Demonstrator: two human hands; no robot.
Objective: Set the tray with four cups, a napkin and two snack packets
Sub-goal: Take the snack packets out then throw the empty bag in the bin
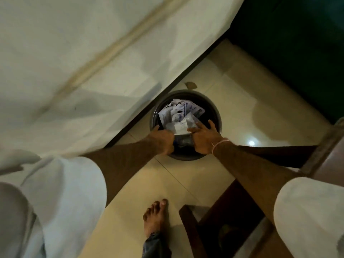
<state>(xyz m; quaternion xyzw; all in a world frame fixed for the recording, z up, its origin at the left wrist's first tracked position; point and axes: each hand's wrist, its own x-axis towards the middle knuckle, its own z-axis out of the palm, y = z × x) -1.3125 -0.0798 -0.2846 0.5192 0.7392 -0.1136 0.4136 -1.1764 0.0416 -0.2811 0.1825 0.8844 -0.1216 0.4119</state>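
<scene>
A round dark bin [214,110] stands on the tiled floor beside the bed, filled with several crumpled white packets printed in blue [178,110]. My left hand [163,140] is closed in a fist at the bin's near rim, pinching the edge of a white packet [180,127] on top of the pile. My right hand [204,138] reaches over the near right rim with fingers spread, its thumb and forefinger touching the same packet. A dark item [184,142] lies between my hands; I cannot tell what it is. No tray, cups or napkin are in view.
A bed with a white sheet [83,62] fills the left and top, its dark edge touching the bin. A dark wooden chair [232,211] stands at the lower right. My bare foot [156,216] is on the cream floor tiles. A dark green wall is at the upper right.
</scene>
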